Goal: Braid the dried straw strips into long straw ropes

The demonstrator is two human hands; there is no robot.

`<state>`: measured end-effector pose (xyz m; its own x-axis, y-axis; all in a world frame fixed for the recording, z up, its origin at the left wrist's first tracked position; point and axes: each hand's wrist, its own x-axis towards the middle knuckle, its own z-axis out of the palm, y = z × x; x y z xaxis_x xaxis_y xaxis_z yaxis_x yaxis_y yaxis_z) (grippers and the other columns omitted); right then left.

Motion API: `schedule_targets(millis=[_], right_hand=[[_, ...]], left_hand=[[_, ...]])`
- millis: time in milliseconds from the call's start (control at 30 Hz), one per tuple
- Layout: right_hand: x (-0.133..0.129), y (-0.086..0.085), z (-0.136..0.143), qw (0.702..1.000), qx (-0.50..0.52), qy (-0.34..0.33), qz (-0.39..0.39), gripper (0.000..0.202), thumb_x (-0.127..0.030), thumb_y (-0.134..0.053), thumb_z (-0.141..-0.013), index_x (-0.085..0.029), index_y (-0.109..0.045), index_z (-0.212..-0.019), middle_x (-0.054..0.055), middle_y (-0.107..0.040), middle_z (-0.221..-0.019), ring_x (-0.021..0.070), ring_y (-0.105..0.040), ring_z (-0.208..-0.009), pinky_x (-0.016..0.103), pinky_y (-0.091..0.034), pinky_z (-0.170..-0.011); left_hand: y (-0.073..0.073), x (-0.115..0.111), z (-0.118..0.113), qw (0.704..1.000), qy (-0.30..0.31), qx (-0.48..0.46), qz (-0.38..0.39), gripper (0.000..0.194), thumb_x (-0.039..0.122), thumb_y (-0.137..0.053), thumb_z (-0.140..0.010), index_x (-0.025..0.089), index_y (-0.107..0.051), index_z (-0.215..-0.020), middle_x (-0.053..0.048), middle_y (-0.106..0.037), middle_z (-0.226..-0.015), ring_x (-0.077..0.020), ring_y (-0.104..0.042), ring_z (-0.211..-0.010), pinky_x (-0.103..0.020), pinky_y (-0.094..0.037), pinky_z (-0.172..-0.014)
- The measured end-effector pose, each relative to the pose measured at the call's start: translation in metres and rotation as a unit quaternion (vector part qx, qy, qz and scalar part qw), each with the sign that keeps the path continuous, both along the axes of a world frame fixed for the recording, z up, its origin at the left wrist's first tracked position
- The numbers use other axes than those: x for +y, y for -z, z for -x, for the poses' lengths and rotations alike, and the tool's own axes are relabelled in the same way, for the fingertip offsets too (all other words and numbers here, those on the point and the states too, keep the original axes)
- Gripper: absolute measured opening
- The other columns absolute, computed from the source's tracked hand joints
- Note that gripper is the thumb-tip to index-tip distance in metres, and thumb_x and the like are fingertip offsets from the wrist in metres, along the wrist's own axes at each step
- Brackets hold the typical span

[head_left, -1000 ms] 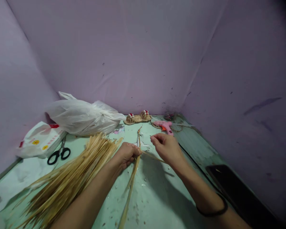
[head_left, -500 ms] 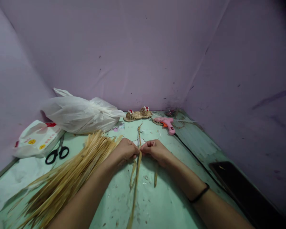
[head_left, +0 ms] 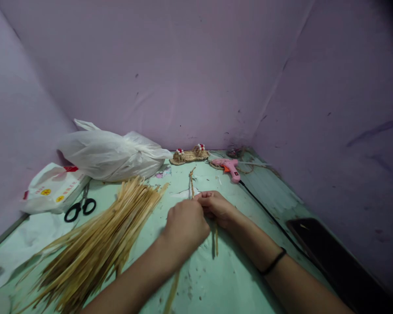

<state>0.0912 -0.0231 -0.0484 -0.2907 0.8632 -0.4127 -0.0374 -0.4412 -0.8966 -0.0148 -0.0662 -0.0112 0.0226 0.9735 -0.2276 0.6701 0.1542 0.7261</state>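
Note:
A thin braided straw strand [head_left: 192, 183] lies upright in the middle of the green tabletop, its lower end running under my hands. My right hand [head_left: 212, 205] pinches the strand, and a short loose strip [head_left: 216, 242] hangs below it. Close against it, my left hand [head_left: 187, 224] is closed, its back to the camera and its fingertips hidden, so its exact grip is out of sight. A longer strip [head_left: 172, 292] comes out beneath my left wrist toward the near edge. Left of my left hand lies a large bundle of dry straw strips [head_left: 101, 248].
Black-handled scissors [head_left: 80, 209], a white box [head_left: 54, 189] and a white plastic bag [head_left: 113, 157] stand at the left. Small woven sandals [head_left: 190, 156] rest by the wall. A pink glue gun [head_left: 228, 168] with a black cord and a dark phone [head_left: 334, 257] are at the right.
My left hand has moved right and turned over the strand, now covering its lower part beside my right hand. My right hand has stayed nearly in place.

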Motion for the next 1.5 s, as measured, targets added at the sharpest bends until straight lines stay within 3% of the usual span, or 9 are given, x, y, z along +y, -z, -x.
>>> schedule_targets(millis=[100, 333, 500, 667, 833, 1133, 1267, 1400, 1500], right_hand=[[0.001, -0.002, -0.001, 0.999, 0.029, -0.008, 0.02, 0.003, -0.013, -0.054, -0.054, -0.012, -0.053, -0.057, -0.007, -0.04, -0.036, 0.0007, -0.022, -0.029, 0.018, -0.009, -0.034], [0.002, 0.002, 0.0, 0.995, 0.09, -0.035, -0.022, 0.006, -0.014, -0.059, -0.054, -0.011, -0.053, -0.054, -0.001, -0.053, -0.046, 0.0064, -0.046, -0.043, 0.019, -0.033, -0.047], [0.007, 0.008, -0.006, 0.985, -0.073, -0.098, -0.123, 0.01, -0.015, -0.058, -0.057, -0.011, -0.059, -0.066, 0.0, -0.058, -0.055, 0.006, -0.045, -0.047, 0.018, -0.032, -0.048], [-0.001, 0.002, -0.004, 0.871, -0.351, -0.105, -0.327, 0.015, -0.015, -0.05, -0.064, -0.013, -0.064, -0.07, 0.003, -0.063, -0.062, 0.0106, -0.051, -0.056, 0.02, -0.033, -0.052], [-0.019, -0.023, 0.005, 0.763, -0.555, -0.09, -0.321, 0.019, -0.017, -0.05, -0.064, -0.015, -0.067, -0.073, 0.011, -0.066, -0.07, 0.0187, -0.057, -0.065, 0.025, -0.033, -0.054], [-0.051, -0.033, 0.026, 0.742, -0.559, -0.152, -0.337, 0.019, -0.017, -0.051, -0.067, -0.014, -0.068, -0.074, 0.012, -0.066, -0.072, 0.0181, -0.057, -0.06, 0.026, -0.031, -0.053], [-0.038, -0.033, 0.011, 0.78, -0.51, -0.156, -0.328, 0.018, -0.025, -0.051, -0.067, -0.017, -0.067, -0.068, 0.006, -0.063, -0.06, 0.0155, -0.053, -0.055, 0.024, -0.028, -0.048], [-0.013, -0.032, -0.005, 0.882, -0.389, -0.002, -0.267, 0.019, -0.026, -0.047, -0.071, -0.015, -0.063, -0.071, 0.003, -0.06, -0.062, 0.0125, -0.05, -0.056, 0.022, -0.031, -0.05], [-0.007, -0.026, -0.002, 0.976, -0.187, -0.027, -0.112, 0.01, -0.019, -0.047, -0.069, -0.014, -0.055, -0.066, 0.002, -0.056, -0.059, 0.0096, -0.049, -0.051, 0.02, -0.034, -0.05]], left_hand=[[-0.006, 0.02, 0.019, 0.998, -0.045, 0.01, -0.041, 0.021, 0.026, -0.052, -0.066, 0.014, -0.052, -0.049, -0.001, -0.043, -0.041, -0.0119, -0.045, -0.045, -0.021, -0.028, -0.045], [0.011, 0.035, 0.022, 0.919, -0.056, -0.327, 0.214, 0.012, 0.017, -0.051, -0.067, 0.009, -0.054, -0.059, -0.001, -0.053, -0.051, -0.003, -0.038, -0.034, -0.015, -0.027, -0.033], [0.015, 0.033, 0.017, 0.943, -0.08, -0.262, 0.189, 0.017, 0.01, -0.048, -0.064, 0.012, -0.046, -0.047, 0.002, -0.043, -0.035, -0.0047, -0.035, -0.028, -0.016, -0.025, -0.029], [0.023, 0.033, 0.012, 0.98, -0.098, -0.121, 0.122, 0.016, 0.01, -0.047, -0.056, 0.016, -0.042, -0.043, 0.005, -0.033, -0.026, -0.007, -0.028, -0.022, -0.019, -0.019, -0.028], [0.03, 0.033, 0.012, 0.982, -0.099, -0.132, 0.092, 0.018, 0.01, -0.047, -0.053, 0.016, -0.039, -0.037, 0.006, -0.028, -0.024, -0.0049, -0.024, -0.023, -0.019, -0.014, -0.03], [0.021, 0.032, 0.02, 0.955, -0.088, -0.243, 0.149, 0.016, 0.009, -0.045, -0.048, 0.015, -0.038, -0.034, 0.005, -0.028, -0.024, -0.0033, -0.023, -0.024, -0.017, -0.013, -0.03], [0.021, 0.036, 0.029, 0.957, -0.033, -0.249, 0.148, 0.006, 0.008, -0.046, -0.045, 0.013, -0.045, -0.04, 0.005, -0.034, -0.029, -0.0022, -0.025, -0.026, -0.016, -0.013, -0.031], [0.021, 0.04, 0.034, 0.948, -0.012, -0.265, 0.175, 0.003, 0.015, -0.051, -0.047, 0.012, -0.05, -0.049, 0.005, -0.04, -0.036, -0.0022, -0.026, -0.027, -0.016, -0.011, -0.03], [0.021, 0.04, 0.035, 0.946, -0.003, -0.27, 0.179, 0.004, 0.016, -0.051, -0.048, 0.013, -0.048, -0.047, 0.005, -0.039, -0.036, -0.0017, -0.024, -0.027, -0.017, -0.01, -0.03]])
